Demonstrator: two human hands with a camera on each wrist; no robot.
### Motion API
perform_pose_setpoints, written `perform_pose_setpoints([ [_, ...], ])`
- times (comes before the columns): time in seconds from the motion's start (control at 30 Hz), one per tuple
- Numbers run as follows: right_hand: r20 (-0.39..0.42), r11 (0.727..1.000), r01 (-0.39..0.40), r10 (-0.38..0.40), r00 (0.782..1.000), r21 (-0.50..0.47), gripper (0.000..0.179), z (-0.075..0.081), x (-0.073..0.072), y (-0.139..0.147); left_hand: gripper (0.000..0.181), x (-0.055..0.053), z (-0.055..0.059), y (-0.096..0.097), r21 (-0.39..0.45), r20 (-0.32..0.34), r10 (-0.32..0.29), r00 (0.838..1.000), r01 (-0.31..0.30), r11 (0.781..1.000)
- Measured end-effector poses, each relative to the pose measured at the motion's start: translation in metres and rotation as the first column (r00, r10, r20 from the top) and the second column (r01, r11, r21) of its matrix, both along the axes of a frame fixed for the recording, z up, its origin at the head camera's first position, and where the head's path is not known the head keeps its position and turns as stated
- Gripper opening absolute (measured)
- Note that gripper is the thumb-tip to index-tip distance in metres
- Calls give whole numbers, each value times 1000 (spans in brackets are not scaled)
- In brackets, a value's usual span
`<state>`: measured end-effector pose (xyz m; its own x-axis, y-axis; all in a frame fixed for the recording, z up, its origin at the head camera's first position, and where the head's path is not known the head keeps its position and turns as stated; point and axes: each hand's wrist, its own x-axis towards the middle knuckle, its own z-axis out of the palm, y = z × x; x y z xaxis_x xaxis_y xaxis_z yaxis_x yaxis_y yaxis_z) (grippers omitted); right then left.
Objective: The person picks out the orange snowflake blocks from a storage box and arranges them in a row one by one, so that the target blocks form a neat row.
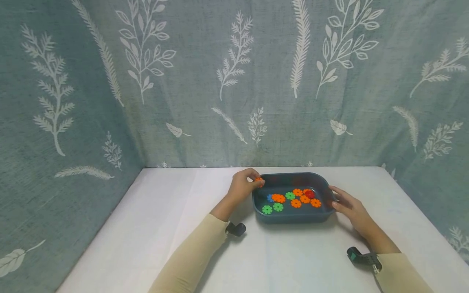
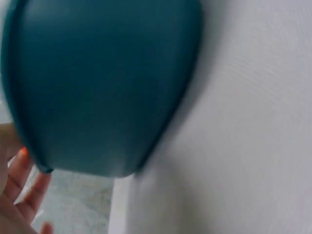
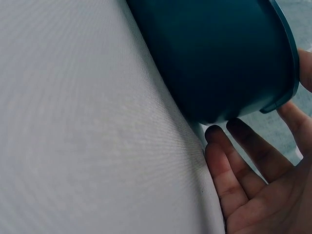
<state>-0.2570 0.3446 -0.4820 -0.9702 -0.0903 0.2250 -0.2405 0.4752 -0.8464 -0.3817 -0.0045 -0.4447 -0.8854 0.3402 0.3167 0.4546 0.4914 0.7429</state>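
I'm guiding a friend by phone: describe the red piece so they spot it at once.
On the white table sits a dark teal tray. Inside, towards the end by the right hand, the red piece lies among orange pieces. Its colour sets it apart: no other piece in view is red.

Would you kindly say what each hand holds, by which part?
Left hand pinches an orange disc, exact spot unclear; right hand holds the tray by its right end.
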Motion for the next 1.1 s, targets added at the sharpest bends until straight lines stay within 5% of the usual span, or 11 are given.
perform_pose_setpoints([
  [0.27,3,1000,14,-14,1000,2,56,1,3,0,17,5,5,-18,127,96,-42,995,29,991],
  [0.5,-5,1000,24,-24,1000,18,55,4,3,1,17,14,-3,-19,256,268,-215,939,146,956],
  [0.73,2,998,41,-41,999,44,56,1,3,-1,17,11,-6,-15,233,216,-202,955,150,961],
  [0.9,-2,999,16,-16,1000,43,55,2,3,-3,17,8,-6,-19,204,235,-204,950,157,966],
  [1.1,-31,997,14,-11,999,74,52,1,1,-1,19,4,-4,-33,262,221,-214,951,154,953],
])
